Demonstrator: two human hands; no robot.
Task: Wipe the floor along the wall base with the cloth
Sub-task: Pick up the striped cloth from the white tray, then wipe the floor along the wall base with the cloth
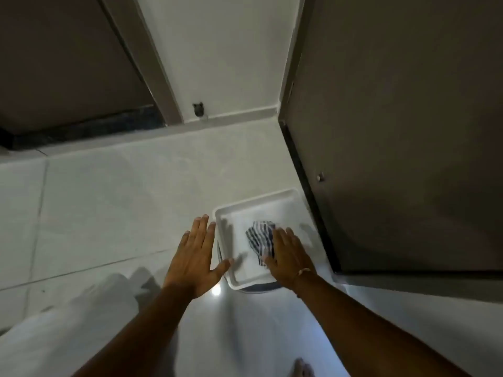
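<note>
From my remote seat, the pale tiled floor [114, 202] fills the frame's middle, and the wall base [239, 115] runs across the upper centre – I judge no wiping there has begun. A dark door [394, 131] takes the right side. At lower centre sits 1 white tray [231, 278], holding only the striped cloth [258, 235], bunched up. My right hand [290, 257] lies flat on the cloth, fingers extended and close together – pressing, not pinching. My left hand [194, 254] hovers spread, empty, thumb at the tray's left rim.
</note>
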